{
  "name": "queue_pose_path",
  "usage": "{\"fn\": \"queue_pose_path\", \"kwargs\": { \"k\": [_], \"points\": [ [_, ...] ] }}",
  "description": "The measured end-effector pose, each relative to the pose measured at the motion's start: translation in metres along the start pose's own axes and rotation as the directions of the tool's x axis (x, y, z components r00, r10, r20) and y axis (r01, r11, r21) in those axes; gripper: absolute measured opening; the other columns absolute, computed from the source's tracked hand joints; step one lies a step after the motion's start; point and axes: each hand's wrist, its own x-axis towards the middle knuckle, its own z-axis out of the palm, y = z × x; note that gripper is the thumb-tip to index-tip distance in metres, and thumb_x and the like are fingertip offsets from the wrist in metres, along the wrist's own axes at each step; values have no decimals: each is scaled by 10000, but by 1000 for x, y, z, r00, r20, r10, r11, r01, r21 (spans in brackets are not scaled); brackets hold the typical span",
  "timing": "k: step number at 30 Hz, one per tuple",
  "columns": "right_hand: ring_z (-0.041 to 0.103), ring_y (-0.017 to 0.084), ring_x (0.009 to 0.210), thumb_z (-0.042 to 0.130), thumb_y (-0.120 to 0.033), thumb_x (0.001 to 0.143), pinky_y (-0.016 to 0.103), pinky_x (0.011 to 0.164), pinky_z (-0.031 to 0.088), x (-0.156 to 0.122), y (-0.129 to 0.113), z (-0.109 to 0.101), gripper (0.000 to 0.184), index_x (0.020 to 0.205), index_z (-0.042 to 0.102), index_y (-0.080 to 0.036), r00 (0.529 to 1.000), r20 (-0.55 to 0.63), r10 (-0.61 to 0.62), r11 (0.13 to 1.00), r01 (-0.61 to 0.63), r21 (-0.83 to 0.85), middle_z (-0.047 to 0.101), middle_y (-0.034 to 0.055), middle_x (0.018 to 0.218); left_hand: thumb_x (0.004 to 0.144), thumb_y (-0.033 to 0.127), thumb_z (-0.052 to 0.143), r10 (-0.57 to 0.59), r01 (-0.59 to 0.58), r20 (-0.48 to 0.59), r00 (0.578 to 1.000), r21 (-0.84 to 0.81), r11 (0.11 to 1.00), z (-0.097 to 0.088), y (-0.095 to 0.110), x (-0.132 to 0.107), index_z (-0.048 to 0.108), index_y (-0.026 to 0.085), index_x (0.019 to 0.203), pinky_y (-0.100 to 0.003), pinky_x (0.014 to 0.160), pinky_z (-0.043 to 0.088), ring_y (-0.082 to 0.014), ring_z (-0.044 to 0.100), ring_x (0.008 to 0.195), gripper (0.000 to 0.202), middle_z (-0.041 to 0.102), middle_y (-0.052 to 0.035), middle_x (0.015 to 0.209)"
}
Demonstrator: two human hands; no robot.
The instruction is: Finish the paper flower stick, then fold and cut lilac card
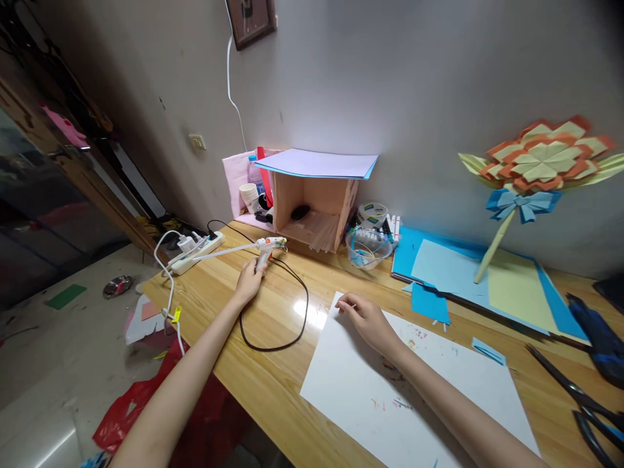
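Note:
My left hand [249, 281] is wrapped round the handle of a white hot glue gun [266, 251] above the left part of the table. A long translucent glue stick [227, 251] sticks out of its back end, and a black cord [305, 318] loops over the wood beside it. Over the far left corner of a large white sheet of paper [341, 383] is my right hand [363, 318]. Its fingers are loosely bent, with nothing visible in them. Coloured marks dot the sheet. A small folded blue paper [489, 351] lies at its right edge.
A white power strip [197, 253] sits at the table's left edge. Along the wall stand a cardboard box [312, 208], a clear plastic bowl [369, 250] and blue sheets [407, 250] beneath a paper flower [543, 159]. Black scissors [580, 396] lie at the right.

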Motion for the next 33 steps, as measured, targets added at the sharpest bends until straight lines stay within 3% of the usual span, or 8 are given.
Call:
{"fn": "queue_pose_path", "kwargs": {
  "k": [11,15,18,21,23,27,30,33],
  "points": [
    [544,172,651,510,-436,824,287,593,400,-17,11,-26,296,657,587,-205,999,-47,-14,995,9,-102,631,33,690,827,346,441,70,-82,90,993,143,986,-2,5,-4,569,172,972,-375,856,392,-245,518,933,260,595,-98,957],
    [528,164,615,521,-445,811,291,571,404,-28,22,-47,285,694,616,-203,998,2,56,991,-56,-123,623,38,697,787,299,515,92,-63,-80,993,312,948,-4,22,-27,499,110,1115,-445,921,355,-302,456,1055,379,507,-163,1078],
    [541,174,670,626,-440,726,295,600,429,-41,34,-68,247,841,644,-222,989,107,102,983,-83,-163,622,37,767,800,245,495,191,-128,-145,971,362,923,-3,56,-52,461,106,1173,-453,943,339,-312,421,1105,400,463,-171,1139],
    [539,179,727,697,-417,647,296,640,442,-57,42,-86,339,919,629,-226,975,163,150,976,-120,-181,599,29,795,834,240,451,279,-279,34,960,247,928,7,101,-71,547,158,1048,-405,918,361,-276,463,1048,249,515,-124,1042],
    [537,172,753,708,-386,636,286,654,443,-67,43,-94,351,927,610,-216,968,179,178,978,-154,-143,585,26,826,852,253,432,330,-360,238,913,92,929,23,131,-79,589,189,938,-373,876,383,-244,499,982,191,555,-88,959],
    [533,164,791,715,-337,637,275,690,433,-79,43,-96,331,911,593,-197,967,192,166,985,-156,-68,582,26,878,778,340,571,381,-395,597,706,-115,912,69,174,-96,609,189,884,-331,795,406,-226,532,920,189,593,-74,917],
    [526,157,772,698,-301,662,266,675,416,-82,42,-93,266,885,604,-192,974,188,125,990,-110,-89,583,23,857,675,387,669,371,-457,694,617,-68,887,97,191,-111,598,176,899,-318,721,402,-243,525,893,316,590,-76,903],
    [517,149,744,640,-249,715,257,652,396,-83,39,-89,138,834,610,-187,984,153,95,988,-73,-139,576,19,813,638,345,682,360,-473,696,621,-33,881,110,197,-119,580,174,875,-297,666,387,-231,521,850,309,583,-61,863]
  ]
}}
